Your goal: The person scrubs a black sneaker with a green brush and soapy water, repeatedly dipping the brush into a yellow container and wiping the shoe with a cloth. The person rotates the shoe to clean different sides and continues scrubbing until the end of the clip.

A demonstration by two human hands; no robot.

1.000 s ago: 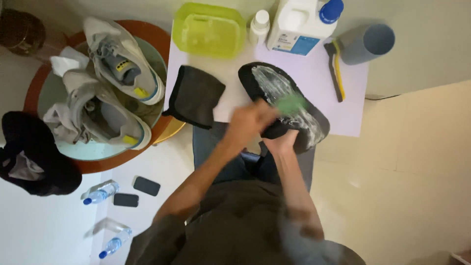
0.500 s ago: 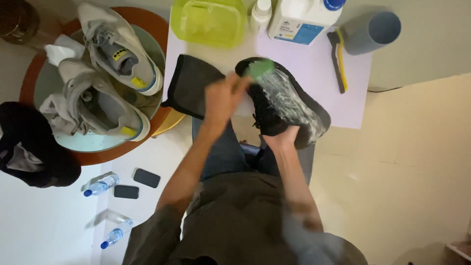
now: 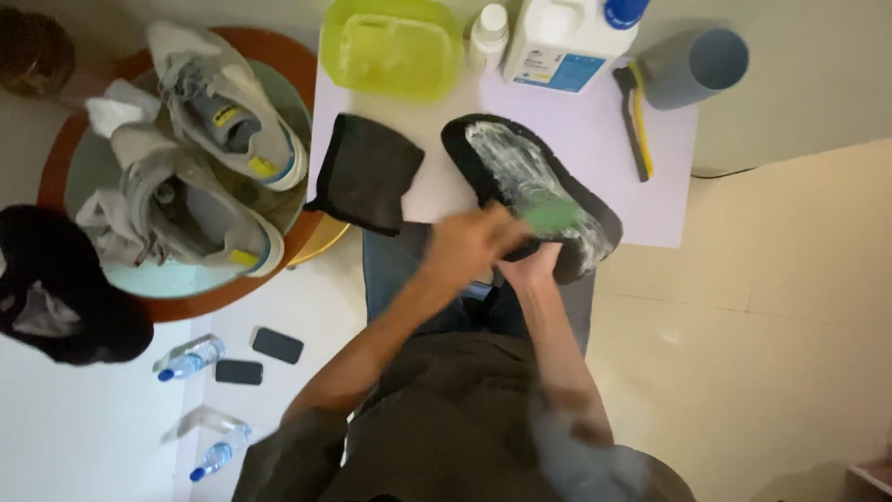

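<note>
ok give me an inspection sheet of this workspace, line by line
surface: pale table, partly bare
job's things: black shoe sole up, foamy; green brush on it
clutter: black cloth, green tub, white jug, small bottle, yellow brush, grey cup
grips: left hand holds the green brush; right hand steadies the shoe
cables: nothing seen
surroundings: grey sneakers on round table; bottles, phones on floor

Three shoes were in view: one black shoe (image 3: 530,191) at twelve o'clock and two grey sneakers (image 3: 223,112) at ten. Two water bottles (image 3: 189,358) and two phones (image 3: 277,345) lay at eight. One yellow basin (image 3: 395,46), one brush (image 3: 636,121), one black cloth (image 3: 367,172).
</note>
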